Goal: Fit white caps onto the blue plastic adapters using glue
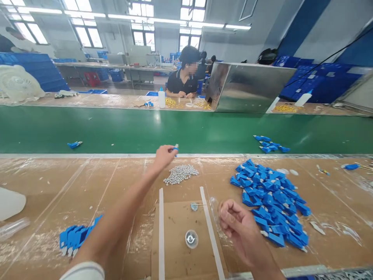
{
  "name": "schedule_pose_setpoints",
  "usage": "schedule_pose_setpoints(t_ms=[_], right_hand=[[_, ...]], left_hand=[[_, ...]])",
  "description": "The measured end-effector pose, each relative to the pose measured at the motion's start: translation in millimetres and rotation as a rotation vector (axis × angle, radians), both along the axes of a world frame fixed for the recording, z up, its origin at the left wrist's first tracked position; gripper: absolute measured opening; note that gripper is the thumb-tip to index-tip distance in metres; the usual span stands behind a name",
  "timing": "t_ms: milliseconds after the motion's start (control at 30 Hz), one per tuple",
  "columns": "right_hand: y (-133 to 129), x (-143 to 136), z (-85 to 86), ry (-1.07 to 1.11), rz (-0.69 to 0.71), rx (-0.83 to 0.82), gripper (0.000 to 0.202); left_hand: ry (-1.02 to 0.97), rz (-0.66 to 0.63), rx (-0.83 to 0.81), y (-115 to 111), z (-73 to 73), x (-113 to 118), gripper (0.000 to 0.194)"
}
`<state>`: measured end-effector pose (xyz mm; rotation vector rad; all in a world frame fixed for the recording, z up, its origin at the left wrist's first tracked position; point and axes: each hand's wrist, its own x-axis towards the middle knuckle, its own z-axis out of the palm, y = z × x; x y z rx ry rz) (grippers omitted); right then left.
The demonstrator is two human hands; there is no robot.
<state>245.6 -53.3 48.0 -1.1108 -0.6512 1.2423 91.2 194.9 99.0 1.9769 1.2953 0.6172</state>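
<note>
My left hand (165, 154) reaches out over the near edge of the green belt (131, 130), its fingers closed on a small blue piece (175, 148) with a pale tip. My right hand (234, 221) is curled above the table, left of a large pile of blue pieces (271, 198); whether its fingers hold anything is hidden. Between my arms, a small round dish (191, 239) and a clear blob with a thin stick (194, 207) rest on a cardboard sheet (175, 254) with white tape strips. Beyond the sheet sits a heap of small grey pieces (181, 174).
More blue pieces (74, 237) lie in a row beside my left forearm. On the belt are one blue piece (75, 144) at left and several (271, 144) at right. Across it, a person (182, 79) sits by a white bottle (161, 98) and a metal box (250, 87).
</note>
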Motion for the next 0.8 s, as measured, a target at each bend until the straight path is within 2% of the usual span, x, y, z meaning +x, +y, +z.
schedule_pose_setpoints(t_ms=[100,167,233,333,467,567,667,800], right_hand=[[-29,9,-5.8,-0.088,-0.037,-0.053,0.039],[-46,18,-10.6,-0.131,-0.062,-0.08,0.043],[-59,27,-15.9,-0.152,-0.104,-0.091,0.045],[-66,38,-22.3,-0.159,-0.145,-0.097,0.046],[-60,41,-24.2,-0.21,-0.104,-0.092,0.045],[-60,44,-24.2,-0.246,-0.095,-0.074,0.046],[-66,50,-27.5,-0.245,-0.126,-0.065,0.046],[-70,54,-29.2,-0.24,-0.17,-0.079,0.046]], left_hand=[[0.099,0.038,0.104,45,19.2,14,0.032],[0.132,-0.008,0.166,56,22.1,27,0.037],[0.15,-0.084,0.219,55,15.0,44,0.038],[0.172,-0.252,0.268,32,-8.4,84,0.033],[0.193,-0.635,0.267,-24,-42.7,151,0.028],[0.202,-0.752,0.253,-57,-59.4,186,0.029],[0.186,-0.734,0.218,-72,-67.0,194,0.029],[0.12,-0.618,0.098,-72,-64.9,172,0.01]])
